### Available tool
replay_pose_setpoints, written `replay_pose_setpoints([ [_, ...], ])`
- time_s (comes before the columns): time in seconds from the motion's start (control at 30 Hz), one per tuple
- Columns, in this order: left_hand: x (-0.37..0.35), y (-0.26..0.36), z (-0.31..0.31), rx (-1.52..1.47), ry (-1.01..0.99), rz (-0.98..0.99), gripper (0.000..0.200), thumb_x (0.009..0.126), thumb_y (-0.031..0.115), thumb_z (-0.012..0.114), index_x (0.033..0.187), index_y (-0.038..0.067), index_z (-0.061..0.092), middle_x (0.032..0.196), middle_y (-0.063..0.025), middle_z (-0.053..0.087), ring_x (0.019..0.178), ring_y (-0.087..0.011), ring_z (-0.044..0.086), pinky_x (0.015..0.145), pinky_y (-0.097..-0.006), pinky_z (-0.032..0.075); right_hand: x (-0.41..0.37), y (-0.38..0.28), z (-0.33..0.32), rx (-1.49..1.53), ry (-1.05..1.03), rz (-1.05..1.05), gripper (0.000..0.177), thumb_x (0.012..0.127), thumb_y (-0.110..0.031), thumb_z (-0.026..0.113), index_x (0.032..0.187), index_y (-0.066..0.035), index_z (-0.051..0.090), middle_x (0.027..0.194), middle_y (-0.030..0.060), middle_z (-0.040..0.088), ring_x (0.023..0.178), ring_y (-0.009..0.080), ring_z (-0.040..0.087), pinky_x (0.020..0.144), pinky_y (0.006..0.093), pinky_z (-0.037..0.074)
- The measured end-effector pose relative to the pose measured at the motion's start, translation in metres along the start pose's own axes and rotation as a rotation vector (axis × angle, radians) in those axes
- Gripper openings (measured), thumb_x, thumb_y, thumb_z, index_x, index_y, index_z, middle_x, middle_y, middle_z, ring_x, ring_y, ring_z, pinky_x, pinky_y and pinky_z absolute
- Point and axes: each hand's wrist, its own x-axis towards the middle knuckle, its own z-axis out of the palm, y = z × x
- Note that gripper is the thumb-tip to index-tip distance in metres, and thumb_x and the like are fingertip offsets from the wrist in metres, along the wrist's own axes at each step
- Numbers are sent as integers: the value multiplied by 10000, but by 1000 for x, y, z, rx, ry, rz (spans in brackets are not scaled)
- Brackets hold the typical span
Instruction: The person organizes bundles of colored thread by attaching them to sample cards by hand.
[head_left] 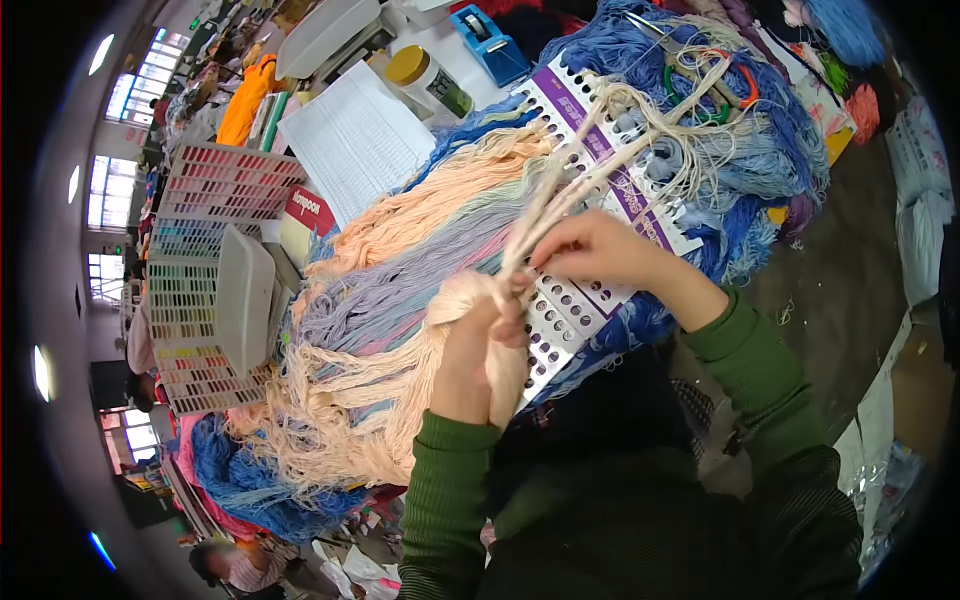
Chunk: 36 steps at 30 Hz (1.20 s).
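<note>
The left hand (pixel 472 362) had its grip closed around a cream bundle (pixel 462 296) of yarn, held upright just above the lap, with the bundle's loose tails hanging down to the left. The right hand (pixel 592 250) sat just beside it, touching its fingertips, its grip pinched shut on a few cream strands (pixel 560 190). These strands ran taut from the bundle up to a punched card (pixel 590 120), white with purple bands, where they passed into its holes. The card lay across a heap of skeins (pixel 420 250) in peach, lilac and grey-blue, with blue yarn (pixel 770 150) piled over its far end. Beyond the heap stood a bottle (pixel 428 80) with a yellow lid, a blue tape dispenser (pixel 490 45) near it, and a printed sheet (pixel 355 140). Colour cards (pixel 210 185) were stacked at the left.
</note>
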Motion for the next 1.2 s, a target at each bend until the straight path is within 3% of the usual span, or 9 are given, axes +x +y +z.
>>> replay_pose_setpoints([
  [0.07,-4,-8,10,290,77,31,183,748,50,502,915,-20,479,637,-46,502,478,-89,425,438,-175,352,10,18,12,-317,-47,-333,137,692,-143,564,764,-37,613,572,69,553,546,114,498,537,239,394],
  [0.2,-17,-2,31,90,379,185,148,745,60,523,880,9,490,686,-84,525,513,-99,451,438,-184,369,8,17,6,90,-62,-81,143,676,-139,565,761,-25,574,627,57,526,549,123,462,534,245,379],
  [0.37,-76,75,-60,-232,-93,246,242,831,221,423,825,-13,486,675,-49,492,548,-72,463,433,-185,382,4,8,3,-226,-58,-128,143,666,-121,532,768,-23,548,664,65,518,563,144,479,538,252,385],
  [0.53,-132,119,-112,238,663,753,110,801,87,425,839,7,492,683,-26,489,585,-83,470,483,-198,404,7,9,12,-346,-49,-158,169,686,-128,499,795,-23,577,707,114,568,616,223,549,571,303,423],
  [0.6,-114,99,-91,381,754,922,363,684,-28,440,1045,9,461,784,-56,480,623,-96,469,534,-193,420,8,14,10,-357,-33,-195,169,700,-123,493,803,-26,585,703,112,570,610,219,547,575,304,423],
  [0.73,-48,9,24,825,614,602,307,742,52,531,1047,22,505,726,-35,555,554,-86,502,535,-169,409,15,28,16,-287,37,-426,170,722,-119,502,826,-10,579,654,87,561,573,173,531,546,280,407],
  [0.83,14,-10,-32,1254,234,445,90,808,113,501,808,26,523,611,-1,511,514,-54,450,464,-168,355,10,26,14,21,122,-144,158,722,-109,508,831,-8,563,590,50,513,539,122,484,509,244,378],
  [1.07,-42,33,-28,686,301,148,142,796,141,508,879,28,529,606,-14,501,423,-45,393,392,-154,309,8,21,20,-514,137,-358,245,621,-142,576,841,-42,531,611,30,470,608,145,481,544,272,350],
  [1.2,-153,89,-89,365,513,314,205,814,129,438,968,-1,479,667,-43,483,473,-65,423,437,-167,371,6,32,24,-637,147,-306,270,578,-157,550,841,-96,547,792,54,511,835,224,477,712,345,309],
])
